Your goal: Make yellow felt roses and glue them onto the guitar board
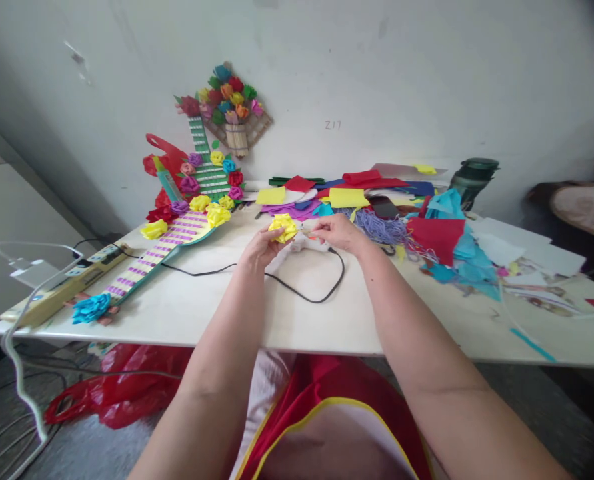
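Note:
My left hand (267,245) grips a yellow crepe-paper flower (283,228) above the middle of the table. To its right, my right hand (341,232) is closed in a pinch close to the flower; what lies between its fingertips is too small to make out. Just below both hands, a white tool (311,245), perhaps a glue gun, rests on the table with a black cord (311,300) looping from it. On the left lies a purple-and-white striped guitar-shaped piece (149,263) bearing yellow flowers and a blue flower (91,309) at its near end.
A green striped guitar shape (211,177) with paper flowers leans against the wall. Paper sheets (349,198), lilac shreds (381,225) and blue scraps (469,257) cover the back and right. A dark bottle (471,180) stands behind them. A power strip (71,283) edges the left.

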`<state>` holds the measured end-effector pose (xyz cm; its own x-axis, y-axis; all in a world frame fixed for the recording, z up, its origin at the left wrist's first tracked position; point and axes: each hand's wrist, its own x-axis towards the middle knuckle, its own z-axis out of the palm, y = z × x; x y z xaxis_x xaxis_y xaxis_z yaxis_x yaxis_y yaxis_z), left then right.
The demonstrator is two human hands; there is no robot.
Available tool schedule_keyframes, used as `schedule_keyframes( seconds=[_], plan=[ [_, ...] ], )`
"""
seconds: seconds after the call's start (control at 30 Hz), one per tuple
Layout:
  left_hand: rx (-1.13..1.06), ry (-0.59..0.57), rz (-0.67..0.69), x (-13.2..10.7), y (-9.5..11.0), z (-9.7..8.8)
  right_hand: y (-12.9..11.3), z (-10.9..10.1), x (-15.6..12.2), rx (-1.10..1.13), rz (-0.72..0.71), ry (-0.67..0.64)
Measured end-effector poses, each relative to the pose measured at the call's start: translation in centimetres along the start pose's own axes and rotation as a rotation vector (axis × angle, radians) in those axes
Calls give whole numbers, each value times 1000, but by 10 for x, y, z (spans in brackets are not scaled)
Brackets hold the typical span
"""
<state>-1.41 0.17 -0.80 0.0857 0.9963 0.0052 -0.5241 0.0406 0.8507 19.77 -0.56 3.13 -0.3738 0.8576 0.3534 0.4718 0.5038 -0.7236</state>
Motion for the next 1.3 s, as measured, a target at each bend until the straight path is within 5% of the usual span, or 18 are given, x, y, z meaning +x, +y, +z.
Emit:
schedule_keyframes(
  seconds=[0.83,1.3],
  plan=[
    [332,-91,-113,-7,7,5,19,-2,7,-111,-34,136],
    [455,-109,-68,-8,8,3,-8,-8,-4,-259,6,55]
  ],
)
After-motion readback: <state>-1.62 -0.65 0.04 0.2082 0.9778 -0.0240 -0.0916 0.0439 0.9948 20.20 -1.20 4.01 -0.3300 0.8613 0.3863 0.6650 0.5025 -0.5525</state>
